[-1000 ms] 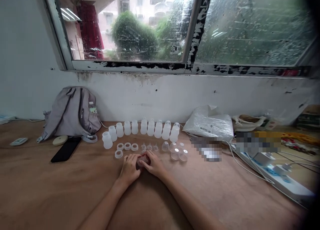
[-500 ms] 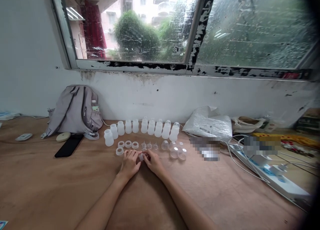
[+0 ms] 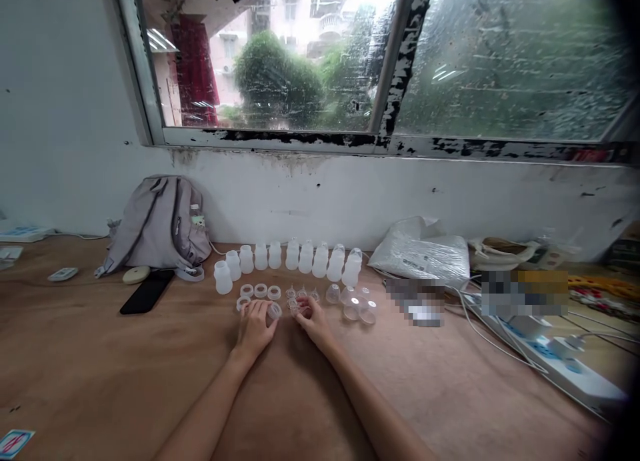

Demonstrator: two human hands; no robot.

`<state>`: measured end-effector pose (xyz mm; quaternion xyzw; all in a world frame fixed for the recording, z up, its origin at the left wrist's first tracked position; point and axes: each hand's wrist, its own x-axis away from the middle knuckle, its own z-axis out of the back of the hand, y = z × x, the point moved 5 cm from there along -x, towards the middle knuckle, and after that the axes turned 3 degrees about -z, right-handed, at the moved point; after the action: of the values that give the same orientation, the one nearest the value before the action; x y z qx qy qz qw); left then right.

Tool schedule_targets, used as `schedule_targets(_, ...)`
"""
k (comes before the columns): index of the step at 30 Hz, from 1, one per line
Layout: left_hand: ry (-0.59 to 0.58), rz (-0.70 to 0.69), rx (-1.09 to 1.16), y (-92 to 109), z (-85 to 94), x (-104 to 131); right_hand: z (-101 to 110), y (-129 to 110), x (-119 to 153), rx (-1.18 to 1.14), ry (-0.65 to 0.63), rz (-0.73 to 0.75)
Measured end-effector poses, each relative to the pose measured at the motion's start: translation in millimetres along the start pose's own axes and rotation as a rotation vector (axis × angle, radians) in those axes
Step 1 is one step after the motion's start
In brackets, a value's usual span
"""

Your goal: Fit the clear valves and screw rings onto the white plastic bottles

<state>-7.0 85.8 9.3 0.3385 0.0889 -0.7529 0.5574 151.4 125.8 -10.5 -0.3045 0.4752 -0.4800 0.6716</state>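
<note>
My left hand [image 3: 256, 326] is closed on a translucent collar ring [image 3: 275, 310], held by its edge just above the table. To the right, my right hand [image 3: 314, 322] has its thumb and fingertips closed around a clear bottle nipple, partly hidden by the fingers. Beside those fingertips stand several more clear nipples [image 3: 291, 293]. Other white collar rings [image 3: 261, 290] lie behind my left hand, one partly covered by it. Clear domed caps [image 3: 351, 305] sit in a cluster to the right of my right hand.
Frosted baby bottles [image 3: 247, 259] stand in a curved row behind the parts, the right-hand ones with clear tops. A grey backpack [image 3: 157, 224] and black phone [image 3: 147, 292] are at left. A plastic-wrapped package [image 3: 423, 251], cables and a power strip [image 3: 575, 374] occupy the right.
My hands, together at the ring before, have moved apart. The left keeps the ring, while the right has shifted to the nipples. The camera view has tilted slightly.
</note>
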Motion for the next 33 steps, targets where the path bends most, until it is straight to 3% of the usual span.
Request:
schedule_targets(5,0.049,0.179,-0.165,-27.6,3.8,2.6,8.9,7.4,-0.8,0.077,0.173,0.011)
schedule_targets(9,0.019,0.225,-0.188,-34.1,1.0,3.5,14.2,12.2,-0.9,0.161,0.233,0.022)
schedule_targets(17,0.0,0.233,-0.186,-36.2,-2.8,3.9,15.9,25.6,-8.7,0.222,0.193,-0.051)
schedule_targets(33,-0.02,0.228,-0.026,-41.1,-13.2,3.4,12.1,27.7,-16.6,0.232,0.117,0.021)
